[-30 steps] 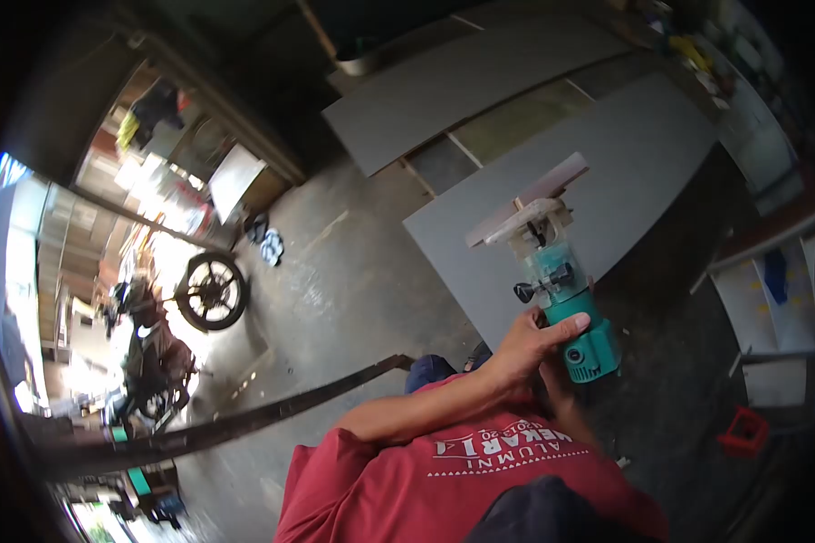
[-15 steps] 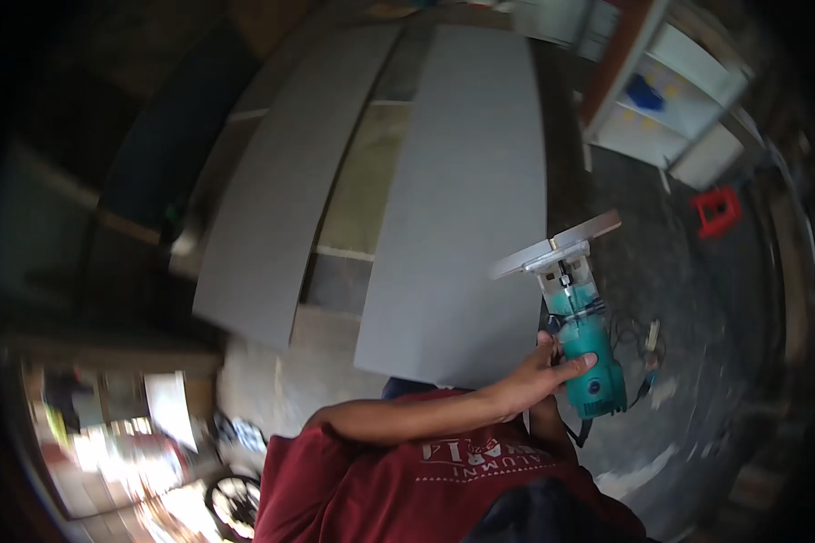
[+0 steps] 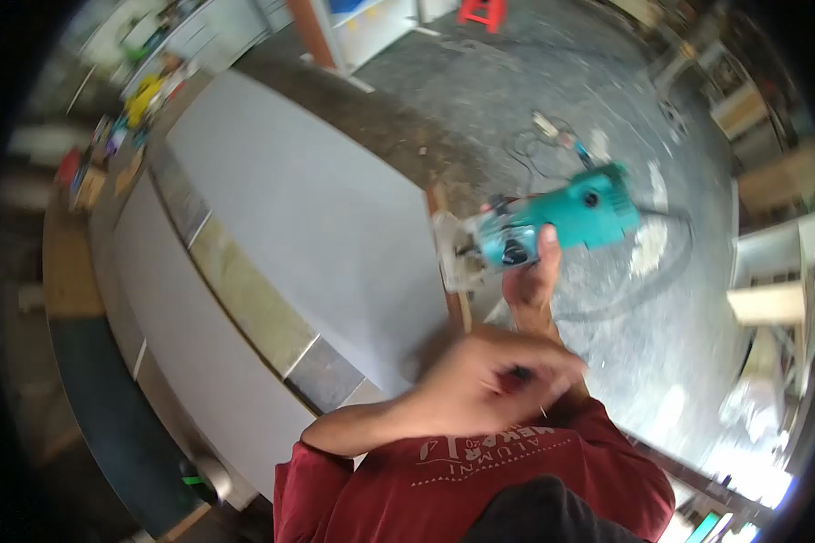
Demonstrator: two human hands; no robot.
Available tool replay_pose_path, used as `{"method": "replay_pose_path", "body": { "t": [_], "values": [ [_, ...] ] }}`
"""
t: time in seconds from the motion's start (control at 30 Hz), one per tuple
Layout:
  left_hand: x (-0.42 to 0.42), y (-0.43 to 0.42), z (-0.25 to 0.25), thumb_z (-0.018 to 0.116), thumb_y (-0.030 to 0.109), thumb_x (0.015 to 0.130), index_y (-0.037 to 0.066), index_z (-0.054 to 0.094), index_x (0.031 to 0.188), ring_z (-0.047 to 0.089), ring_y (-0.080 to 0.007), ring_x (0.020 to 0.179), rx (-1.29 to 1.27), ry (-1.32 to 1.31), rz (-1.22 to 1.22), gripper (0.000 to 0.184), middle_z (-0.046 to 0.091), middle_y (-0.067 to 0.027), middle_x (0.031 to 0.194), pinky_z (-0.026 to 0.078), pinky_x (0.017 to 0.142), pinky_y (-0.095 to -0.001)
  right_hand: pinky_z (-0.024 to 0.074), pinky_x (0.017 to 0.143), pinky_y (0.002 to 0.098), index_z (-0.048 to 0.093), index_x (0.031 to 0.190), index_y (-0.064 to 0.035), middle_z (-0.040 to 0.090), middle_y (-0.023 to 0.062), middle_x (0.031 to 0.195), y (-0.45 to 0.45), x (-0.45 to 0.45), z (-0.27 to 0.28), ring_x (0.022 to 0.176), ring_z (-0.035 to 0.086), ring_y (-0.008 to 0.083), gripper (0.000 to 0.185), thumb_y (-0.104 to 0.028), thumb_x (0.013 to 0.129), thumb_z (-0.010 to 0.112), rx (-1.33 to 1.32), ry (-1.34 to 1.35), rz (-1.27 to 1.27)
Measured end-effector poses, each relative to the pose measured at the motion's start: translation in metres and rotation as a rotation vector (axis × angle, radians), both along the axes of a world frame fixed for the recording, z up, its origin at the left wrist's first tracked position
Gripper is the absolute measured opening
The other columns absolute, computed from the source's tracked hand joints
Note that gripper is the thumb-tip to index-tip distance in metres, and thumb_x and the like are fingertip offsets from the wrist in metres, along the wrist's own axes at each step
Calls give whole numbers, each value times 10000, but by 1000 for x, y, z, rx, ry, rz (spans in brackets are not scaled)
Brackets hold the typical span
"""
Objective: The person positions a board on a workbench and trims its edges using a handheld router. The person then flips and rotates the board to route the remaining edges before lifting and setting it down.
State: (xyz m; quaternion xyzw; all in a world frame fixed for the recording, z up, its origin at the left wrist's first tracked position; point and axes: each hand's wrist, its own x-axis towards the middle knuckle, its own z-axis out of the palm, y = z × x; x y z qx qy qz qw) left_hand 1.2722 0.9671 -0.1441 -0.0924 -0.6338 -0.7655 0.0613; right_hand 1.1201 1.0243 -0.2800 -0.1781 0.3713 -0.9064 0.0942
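Note:
A teal power router (image 3: 584,213) with a clear guard and a flat base plate lies sideways in my right hand (image 3: 532,276), whose thumb presses on its body. The base, with a brown wooden strip (image 3: 460,308) along it, faces left toward the grey panel (image 3: 308,199). Nearer to me, my left hand (image 3: 503,380) is blurred, its fingers curled toward the right, below the router and apart from it. Whether anything small is inside those fingers cannot be made out.
A second grey panel (image 3: 190,308) lies at the left. On the floor are a cable (image 3: 530,149) and a red stool (image 3: 482,13). A white shelf unit (image 3: 380,36) stands at the top; wooden pieces (image 3: 743,109) are at the right.
The view has swung to the right. My left hand has let go of the router and moved down toward my chest; the router has turned from upright to sideways in my right hand.

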Motion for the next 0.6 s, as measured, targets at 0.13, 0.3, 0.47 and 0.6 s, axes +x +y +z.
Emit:
{"method": "replay_pose_path", "body": {
  "t": [0.13,0.3,0.47,0.6],
  "values": [
    [-41,-25,-1,599,120,974,-26,688,1170,667,-185,1031,-72,-10,377,261,721,-127,1123,503,931,-316,538,870,402,469,1331,16,634,187,1102,47,12,15,1022,638,265,685,-404,852,721,86,-150,143],
    [-107,5,-31,599,167,987,-35,658,1231,667,-196,1041,23,-25,334,322,716,-113,1134,499,954,-332,537,885,402,470,1320,-11,613,179,1105,96,36,4,1001,643,277,709,-420,807,740,36,-129,354],
    [-109,35,-29,661,135,954,-21,714,1146,677,-141,952,-117,-158,-130,253,727,-80,1061,532,857,-279,539,864,450,498,1281,-8,648,187,1058,148,77,5,987,655,313,697,-301,720,790,72,-91,374],
    [-85,64,-28,713,108,928,-9,752,1066,661,-104,909,-267,-37,-274,186,743,-61,968,528,809,-251,539,852,438,509,1259,-8,662,178,1025,195,109,-9,961,662,294,703,-269,686,822,203,-56,313]
  ]
}}
